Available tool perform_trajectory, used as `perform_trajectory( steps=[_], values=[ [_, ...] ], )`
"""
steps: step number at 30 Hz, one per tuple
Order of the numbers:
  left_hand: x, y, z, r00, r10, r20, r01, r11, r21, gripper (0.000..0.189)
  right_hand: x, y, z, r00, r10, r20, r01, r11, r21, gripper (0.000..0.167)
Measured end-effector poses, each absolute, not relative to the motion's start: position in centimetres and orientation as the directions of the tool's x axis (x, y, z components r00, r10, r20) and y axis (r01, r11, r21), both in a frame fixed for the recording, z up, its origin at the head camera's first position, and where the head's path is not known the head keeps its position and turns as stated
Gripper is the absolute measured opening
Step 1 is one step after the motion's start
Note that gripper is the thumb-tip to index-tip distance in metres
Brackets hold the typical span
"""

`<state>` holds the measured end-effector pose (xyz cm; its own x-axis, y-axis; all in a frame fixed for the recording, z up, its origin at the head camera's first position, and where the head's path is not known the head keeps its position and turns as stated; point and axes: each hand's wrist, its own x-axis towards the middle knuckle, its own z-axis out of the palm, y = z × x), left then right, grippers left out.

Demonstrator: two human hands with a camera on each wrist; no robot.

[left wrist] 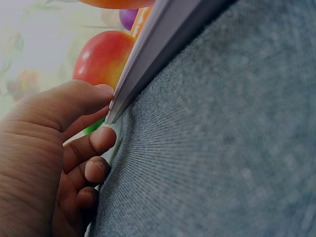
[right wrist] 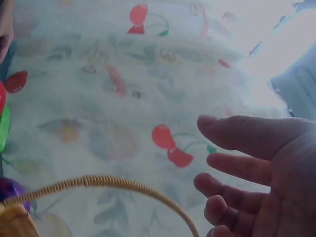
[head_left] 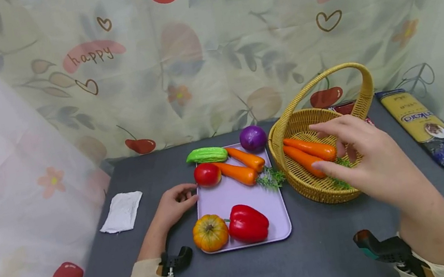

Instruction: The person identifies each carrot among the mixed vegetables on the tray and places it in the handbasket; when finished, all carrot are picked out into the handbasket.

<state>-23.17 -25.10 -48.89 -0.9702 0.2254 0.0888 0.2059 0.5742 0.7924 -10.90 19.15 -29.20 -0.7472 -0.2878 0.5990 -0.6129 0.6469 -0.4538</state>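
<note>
My left hand is at the left edge of the lilac tray, its thumb and curled fingers at the rim. Beside it on the tray lies a red apple-like fruit. My right hand hovers over the wicker basket with thumb and fingers spread apart, holding nothing. Two carrots with green tops lie in the basket, partly hidden by that hand. On the tray are two more carrots, a green ridged gourd, a purple round vegetable, a red bell pepper and a small orange pumpkin.
The basket's tall handle arches up behind the right hand. A yellow and blue packet lies at the right of the dark table. Behind the basket shows a red packet. A white packet lies left.
</note>
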Motion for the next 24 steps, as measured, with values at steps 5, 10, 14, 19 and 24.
perform_trajectory(
  steps=[5,10,14,19,24],
  values=[
    [-23.2,-25.1,-49.0,-0.970,0.223,0.096,0.211,0.574,0.791,0.027,-10.5,17.4,-29.4,-0.732,-0.331,0.595,-0.650,0.602,-0.464,0.062],
    [-23.2,-25.1,-49.0,-0.970,0.223,0.096,0.210,0.575,0.791,0.027,-10.7,15.4,-30.3,-0.725,-0.391,0.567,-0.674,0.570,-0.470,0.061],
    [-23.2,-25.1,-48.9,-0.971,0.223,0.089,0.205,0.575,0.792,0.028,-10.9,13.4,-31.2,-0.738,-0.442,0.510,-0.671,0.559,-0.487,0.057],
    [-23.1,-25.1,-48.9,-0.971,0.223,0.084,0.201,0.576,0.792,0.027,-11.9,11.0,-33.0,-0.759,-0.486,0.433,-0.651,0.579,-0.490,0.051],
    [-23.1,-25.1,-48.9,-0.970,0.226,0.093,0.210,0.576,0.790,0.026,-13.7,9.2,-35.4,-0.799,-0.485,0.355,-0.601,0.627,-0.495,0.048]
  ],
)
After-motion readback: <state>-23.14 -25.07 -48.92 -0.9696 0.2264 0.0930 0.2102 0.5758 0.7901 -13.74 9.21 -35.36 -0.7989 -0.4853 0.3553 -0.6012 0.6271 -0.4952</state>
